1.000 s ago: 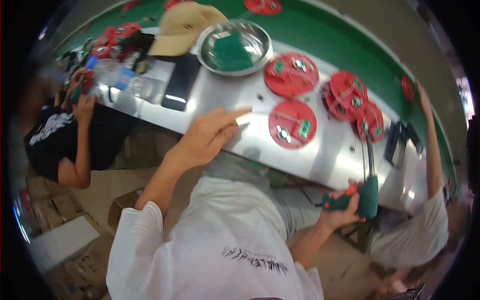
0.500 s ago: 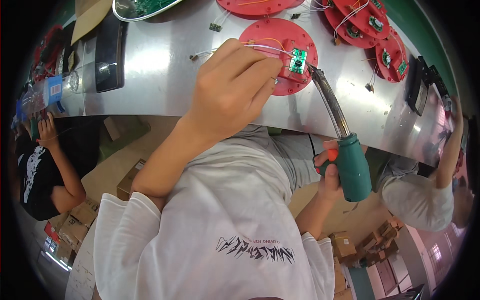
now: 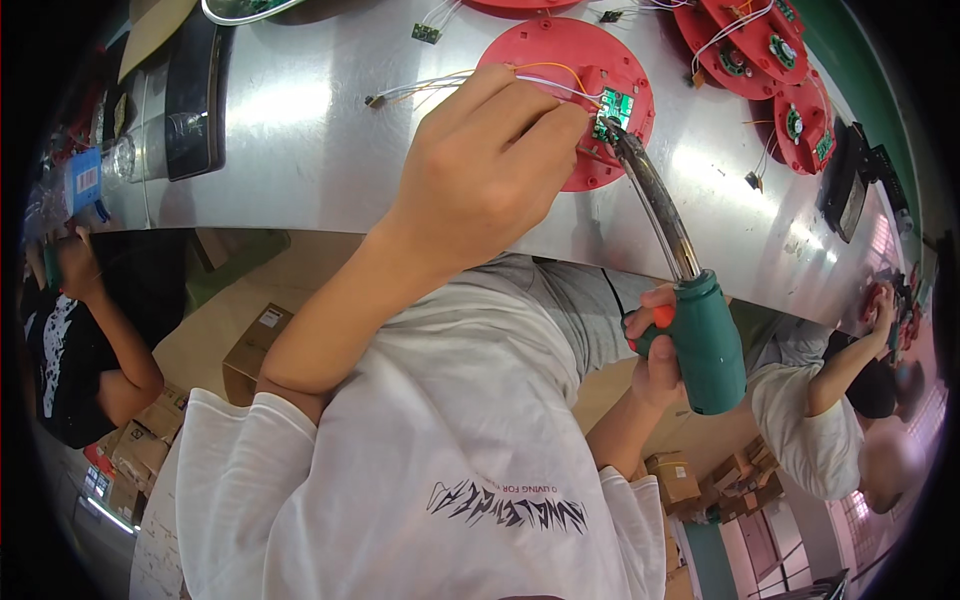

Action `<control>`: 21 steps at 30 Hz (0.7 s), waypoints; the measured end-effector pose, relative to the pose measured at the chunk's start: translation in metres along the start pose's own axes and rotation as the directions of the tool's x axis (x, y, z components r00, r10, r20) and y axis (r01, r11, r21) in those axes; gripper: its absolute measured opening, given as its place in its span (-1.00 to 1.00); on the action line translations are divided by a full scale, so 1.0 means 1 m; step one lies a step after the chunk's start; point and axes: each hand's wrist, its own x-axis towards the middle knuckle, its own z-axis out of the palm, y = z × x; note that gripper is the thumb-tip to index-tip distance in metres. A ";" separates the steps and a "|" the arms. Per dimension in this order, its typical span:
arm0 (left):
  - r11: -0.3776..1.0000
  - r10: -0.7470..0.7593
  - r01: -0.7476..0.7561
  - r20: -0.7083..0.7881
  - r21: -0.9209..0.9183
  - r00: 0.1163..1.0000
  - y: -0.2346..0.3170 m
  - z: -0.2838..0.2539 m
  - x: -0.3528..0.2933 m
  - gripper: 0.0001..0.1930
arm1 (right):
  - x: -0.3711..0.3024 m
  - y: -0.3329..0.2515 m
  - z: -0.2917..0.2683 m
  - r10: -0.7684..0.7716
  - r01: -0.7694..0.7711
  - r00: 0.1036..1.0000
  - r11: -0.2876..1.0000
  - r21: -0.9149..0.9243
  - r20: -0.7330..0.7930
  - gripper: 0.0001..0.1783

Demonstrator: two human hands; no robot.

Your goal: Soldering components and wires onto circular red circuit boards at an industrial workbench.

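Note:
A round red plastic disc (image 3: 530, 45) lies on the metal table, with a small green circuit board (image 3: 622, 103) mounted on it. White and orange wires (image 3: 560, 88) run from the left across the disc to the board. My left hand (image 3: 490, 165) hovers over the disc, thumb and fingers pinched beside the board's left edge; what they hold is hidden. My right hand (image 3: 655, 345) is wrapped round the handle of a green soldering gun (image 3: 712, 340) with an orange trigger. Its long metal barrel reaches up, and the tip meets the board close to my left fingertips.
More red discs (image 3: 745, 60) with boards and wires overlap at the right. A small wired module (image 3: 426, 33) lies above my left hand. A dark phone-like slab (image 3: 197, 105) and a plastic bottle (image 3: 85, 180) sit at the left. People work at both sides.
The soldering tip has moved from the board's right edge onto the board's lower left. My left hand has shifted slightly right with its pinch kept. The view has shifted a little.

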 end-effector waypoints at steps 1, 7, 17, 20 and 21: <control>1.000 -0.006 0.006 -0.001 -0.002 1.000 0.000 0.000 0.001 -0.73 | 0.001 -0.002 0.004 -0.015 0.015 1.000 1.000 -0.013 -0.026 -0.52; 1.000 -0.012 0.012 -0.016 -0.019 1.000 -0.001 0.001 0.002 -0.73 | -0.010 0.010 -0.006 0.010 -0.010 1.000 1.000 0.022 -0.006 -0.48; 0.998 -0.060 0.060 0.005 -0.003 0.998 0.001 0.003 0.001 -0.74 | 0.001 0.011 -0.014 -0.179 0.184 0.982 0.974 -0.134 0.053 -0.43; 0.999 -0.052 0.052 -0.014 -0.008 0.999 0.000 0.003 0.001 -0.74 | 0.003 0.004 -0.007 -0.125 0.125 0.992 0.992 -0.017 -0.015 -0.41; 0.999 -0.043 0.043 -0.027 -0.003 0.999 -0.001 0.004 0.002 -0.74 | 0.005 0.005 -0.005 -0.153 0.153 0.988 0.988 -0.033 -0.012 -0.41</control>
